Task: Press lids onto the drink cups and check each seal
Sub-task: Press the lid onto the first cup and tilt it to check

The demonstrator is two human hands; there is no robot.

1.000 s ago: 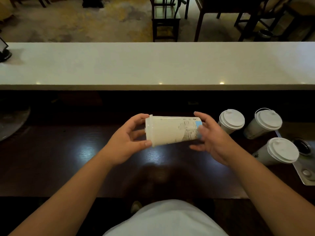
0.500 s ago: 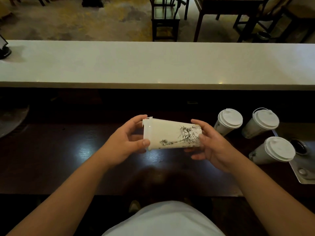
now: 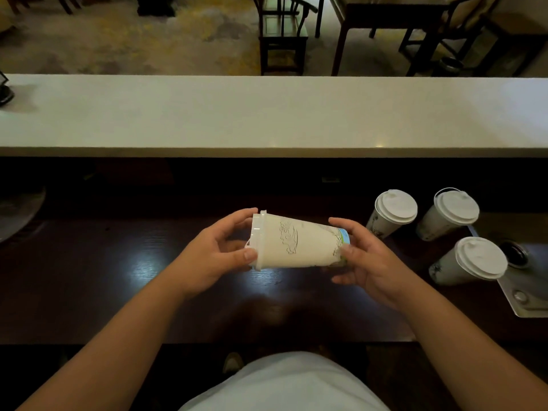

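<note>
The left hand (image 3: 213, 256) grips the lidded end of the drink cup (image 3: 299, 246) with curled thumb and fingers, and the right hand (image 3: 367, 262) grasps its base, holding it sideways above the dark wooden counter (image 3: 89, 277). The lid (image 3: 257, 240) points toward 9 o'clock. Three more lidded cups (image 3: 391, 213) stand at about 3 o'clock from it, just beside a metal tray (image 3: 527, 295).

Pale counter (image 3: 267, 114) (chairs (image 3: 281, 34) beyond).
</note>
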